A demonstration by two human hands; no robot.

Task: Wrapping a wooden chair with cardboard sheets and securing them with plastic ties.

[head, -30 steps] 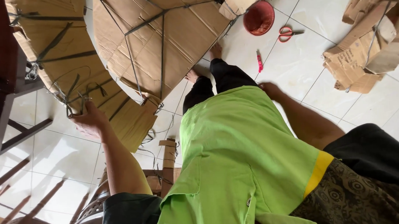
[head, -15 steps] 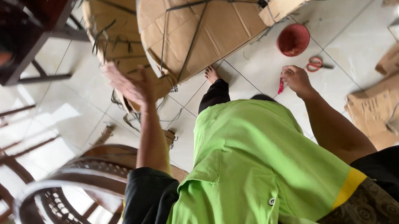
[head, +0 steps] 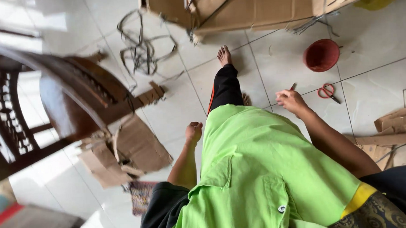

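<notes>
My right hand (head: 291, 101) is closed around a slim red cutter (head: 293, 86), whose tip sticks out above the fingers, over the white tiled floor. Red-handled scissors (head: 326, 91) lie on the tiles just to its right, and a red plastic bowl (head: 321, 55) stands beyond them. My left hand (head: 193, 130) hangs beside my green shirt with its fingers curled and nothing in it. It is nearest to the torn cardboard scraps (head: 131, 151) on the floor. My bare foot (head: 224, 56) points toward a large cardboard-wrapped piece (head: 244, 7) at the top.
A dark wooden chair (head: 70, 101) stands at the left, partly over the scraps. Loose strapping bands (head: 141, 48) lie tangled on the tiles at upper left. More cardboard pieces (head: 395, 133) are piled at the right edge.
My left hand came off the cardboard-wrapped piece and dropped to my side. My right hand reached the red cutter on the floor and took hold of it. The view swung left.
</notes>
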